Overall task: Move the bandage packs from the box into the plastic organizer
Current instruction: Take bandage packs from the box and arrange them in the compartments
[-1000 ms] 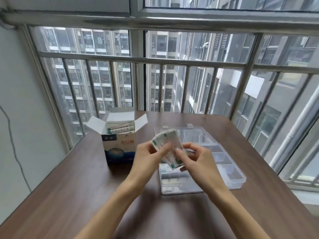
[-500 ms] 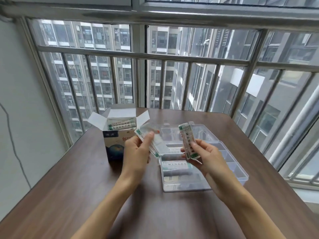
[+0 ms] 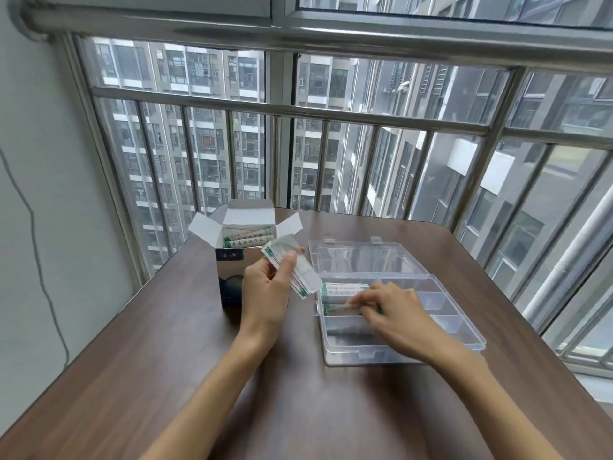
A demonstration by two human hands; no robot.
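Note:
A small cardboard box (image 3: 232, 257) stands open on the brown table, flaps spread, with more bandage packs (image 3: 247, 239) showing inside. My left hand (image 3: 267, 287) grips a fanned stack of white-and-green bandage packs (image 3: 292, 265) just right of the box. A clear plastic organizer (image 3: 441, 327) lies open to the right, its lid (image 3: 358, 258) folded back. My right hand (image 3: 388, 310) reaches into a left compartment and pinches a bandage pack (image 3: 338, 307) lying there. Another pack (image 3: 345, 287) fills the compartment behind it.
The table (image 3: 166, 360) meets a grey wall on the left and a window with a metal railing (image 3: 331, 114) at the back and right. The organizer's right-hand compartments (image 3: 434, 303) look empty.
My right hand has dropped from above the organizer into a left compartment with its pack. My left hand keeps the remaining stack, now held a little nearer the box.

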